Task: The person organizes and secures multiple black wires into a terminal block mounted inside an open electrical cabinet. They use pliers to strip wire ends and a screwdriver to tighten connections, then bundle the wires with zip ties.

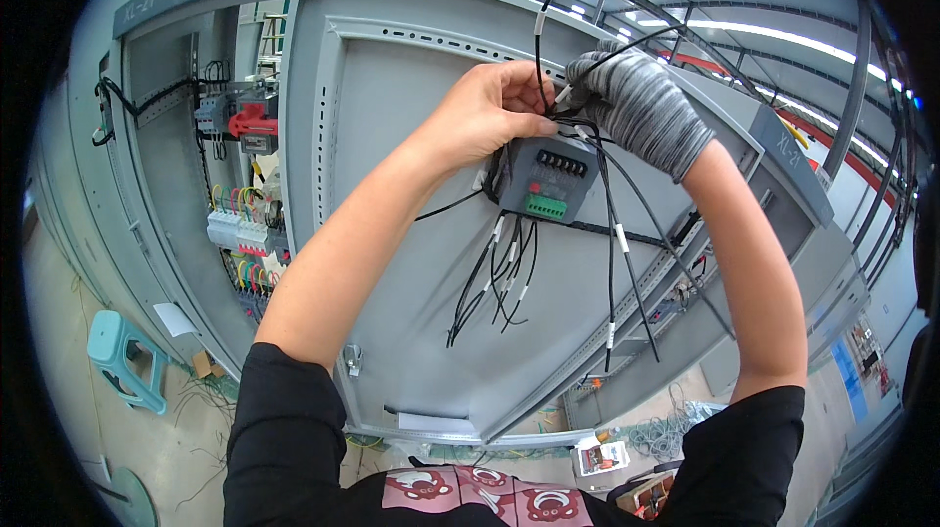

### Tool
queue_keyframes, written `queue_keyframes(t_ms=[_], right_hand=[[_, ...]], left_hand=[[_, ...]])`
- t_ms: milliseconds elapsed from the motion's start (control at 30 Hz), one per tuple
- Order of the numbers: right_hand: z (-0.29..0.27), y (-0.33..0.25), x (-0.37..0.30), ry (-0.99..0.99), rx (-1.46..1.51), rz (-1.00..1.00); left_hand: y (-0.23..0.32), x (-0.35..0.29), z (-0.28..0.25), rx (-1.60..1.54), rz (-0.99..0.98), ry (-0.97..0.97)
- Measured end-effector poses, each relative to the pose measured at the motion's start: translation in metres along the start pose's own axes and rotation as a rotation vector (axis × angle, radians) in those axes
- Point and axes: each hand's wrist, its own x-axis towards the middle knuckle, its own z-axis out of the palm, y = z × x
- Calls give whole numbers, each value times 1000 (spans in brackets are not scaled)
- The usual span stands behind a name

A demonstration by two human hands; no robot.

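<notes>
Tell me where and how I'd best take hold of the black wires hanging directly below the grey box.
Probably pinch the black wires just under the grey box, coming from the front. They run closer together there and fan out toward their loose ends, while the flat panel behind blocks the back.

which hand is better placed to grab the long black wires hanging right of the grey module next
Probably the right hand: it is above the long black wires, toward their side of the grey module. The left hand, farther left, would likely have to reach across the module.
</notes>
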Motion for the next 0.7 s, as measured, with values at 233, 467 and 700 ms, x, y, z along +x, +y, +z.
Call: queue_keyframes(t_ms=[233,467,700], right_hand=[[-18,-10,-28,-25,-96,21],[-26,-83,-140,880,506,468],[45,-20,-83,170,1421,994]], left_hand=[[1,4,6,-38,11,-35],[-5,-3,1,-68,19,28],[2,3,2,-61,8,-5]])
